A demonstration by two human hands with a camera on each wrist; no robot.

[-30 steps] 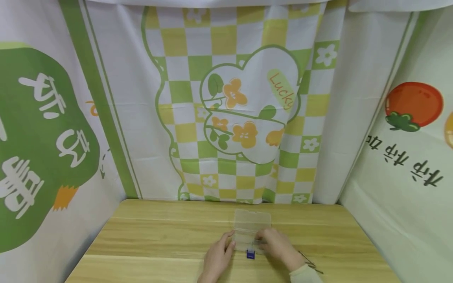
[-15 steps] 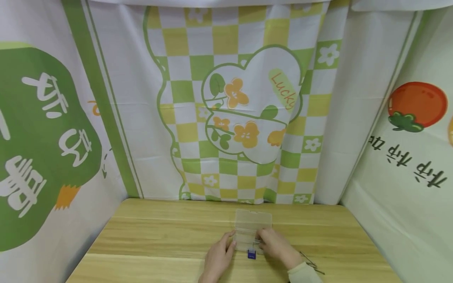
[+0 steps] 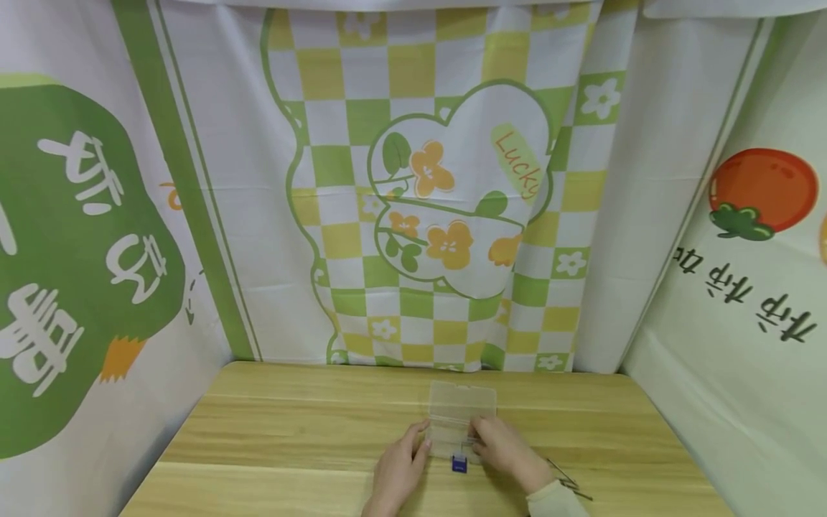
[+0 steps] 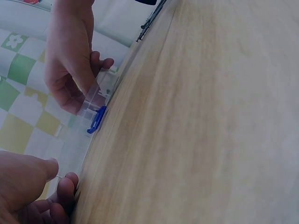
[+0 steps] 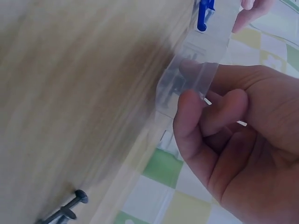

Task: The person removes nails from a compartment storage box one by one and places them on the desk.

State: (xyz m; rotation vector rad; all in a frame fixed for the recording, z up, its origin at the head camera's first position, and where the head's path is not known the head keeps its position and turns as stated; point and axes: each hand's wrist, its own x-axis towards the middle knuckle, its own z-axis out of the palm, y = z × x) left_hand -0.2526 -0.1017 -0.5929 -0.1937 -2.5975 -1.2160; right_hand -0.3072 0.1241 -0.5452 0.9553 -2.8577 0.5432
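Observation:
A clear plastic box (image 3: 446, 432) stands on the table with its lid (image 3: 461, 401) raised toward the back. A blue latch (image 3: 459, 464) is on its front. My left hand (image 3: 398, 468) holds the box's left side between thumb and fingers. On the right side, my right hand (image 3: 508, 451) has its thumb inside the box, seen through the plastic in the right wrist view, with curled fingers outside the end wall. Small dark shapes show in the box there, too blurred to name.
Several dark, long screws or nails (image 3: 568, 482) lie on the wooden table (image 3: 291, 438), right of the box beside my right wrist. A patterned cloth (image 3: 413, 316) hangs behind the table, and printed cloths hang at both sides.
The view has shifted very slightly. Both hands and the box stay in nearly the same place, with the lid still raised.

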